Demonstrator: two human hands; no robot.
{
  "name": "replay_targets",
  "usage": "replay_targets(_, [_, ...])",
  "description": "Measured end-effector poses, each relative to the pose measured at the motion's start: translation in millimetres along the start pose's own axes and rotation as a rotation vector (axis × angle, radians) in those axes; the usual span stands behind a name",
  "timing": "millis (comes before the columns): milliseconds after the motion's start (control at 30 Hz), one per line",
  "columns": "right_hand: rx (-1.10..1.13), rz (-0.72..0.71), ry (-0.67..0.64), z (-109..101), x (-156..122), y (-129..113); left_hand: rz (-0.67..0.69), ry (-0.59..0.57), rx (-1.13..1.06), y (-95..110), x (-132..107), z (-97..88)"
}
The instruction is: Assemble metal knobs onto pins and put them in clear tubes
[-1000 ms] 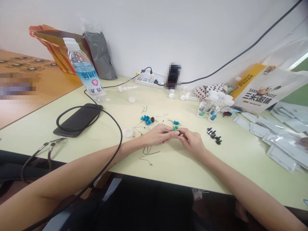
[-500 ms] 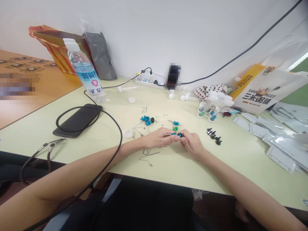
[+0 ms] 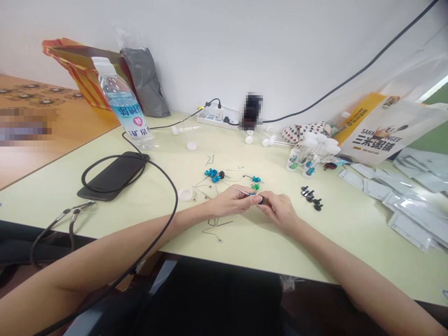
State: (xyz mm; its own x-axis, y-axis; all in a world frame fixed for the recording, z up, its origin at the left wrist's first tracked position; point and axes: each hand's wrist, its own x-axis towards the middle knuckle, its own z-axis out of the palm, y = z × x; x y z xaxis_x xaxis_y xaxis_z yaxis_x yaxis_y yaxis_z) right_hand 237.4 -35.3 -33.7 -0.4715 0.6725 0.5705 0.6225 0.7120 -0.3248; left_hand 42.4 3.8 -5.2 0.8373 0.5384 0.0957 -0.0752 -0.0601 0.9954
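Note:
My left hand (image 3: 233, 200) is closed on a small blue part with a thin metal rod (image 3: 241, 190) sticking out to the left. At its right end sits a black round piece (image 3: 261, 200), pinched by the fingertips of my right hand (image 3: 280, 207). Fingers cover most of both parts. Just beyond them lie a green part (image 3: 255, 187) and a blue part (image 3: 256, 179). Several blue parts (image 3: 212, 174) and a black one (image 3: 221, 174) cluster to the left. Bent metal rods (image 3: 217, 225) are scattered around my left hand.
Several black parts (image 3: 310, 198) lie right of my hands. Capped clear tubes (image 3: 311, 156) stand behind them, near flat plastic packets (image 3: 408, 224). A phone (image 3: 114, 176), a looped black cable (image 3: 167, 172) and a water bottle (image 3: 126, 112) are on the left. A power strip (image 3: 217, 120) sits by the wall.
The black piece has turned between my fingertips, and the rod now slants more steeply. My right fingers have shifted slightly; both hands stay in nearly the same place.

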Motion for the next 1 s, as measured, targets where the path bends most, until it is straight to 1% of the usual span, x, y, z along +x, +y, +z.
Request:
replay_targets(100, [0.044,0.025,-0.026,-1,1,-3,0.016,0.02,0.033,1,0,2.2])
replay_targets(367, [0.245,0.131,-0.104,-5,6,-16,0.04,0.063,0.112,0,-2,4.6])
replay_targets(667, [0.345,0.173,-0.074,-1,1,-8,0.142,0.039,0.194,1,-1,1.6])
replay_targets(800, [0.401,0.189,-0.089,-2,0,-8,0.178,0.022,0.35,6,-3,3.5])
replay_targets(867, [0.425,0.196,-0.095,-3,0,-9,0.186,0.022,0.413,7,-4,4.7])
replay_targets(1000, [0.471,0.229,-0.105,-2,1,-11,0.163,0.04,0.453,6,-4,6.0])
